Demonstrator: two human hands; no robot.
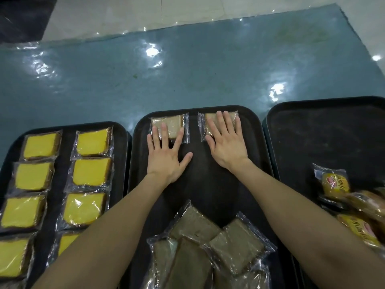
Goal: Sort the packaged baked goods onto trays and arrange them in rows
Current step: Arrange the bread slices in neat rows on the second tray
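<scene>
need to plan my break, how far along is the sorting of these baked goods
Roughly a third. Done: the left tray holds yellow cakes in two neat rows. In hand: the left hand and right hand lie flat on two brown packs at the far edge of the middle tray. Left: the brown pile near you and the labelled packs heaped on the right tray.

Three trays side by side on a sheet-covered surface [187,69], left tray [64,163] with packaged cake slices [91,174] in two rows, middle tray [208,184] with two packets at far edge, left packet [173,122], right packet [203,126], heap of packets [198,247] at near edge, right tray [323,138] with wrapped buns [335,184] at near right.
</scene>
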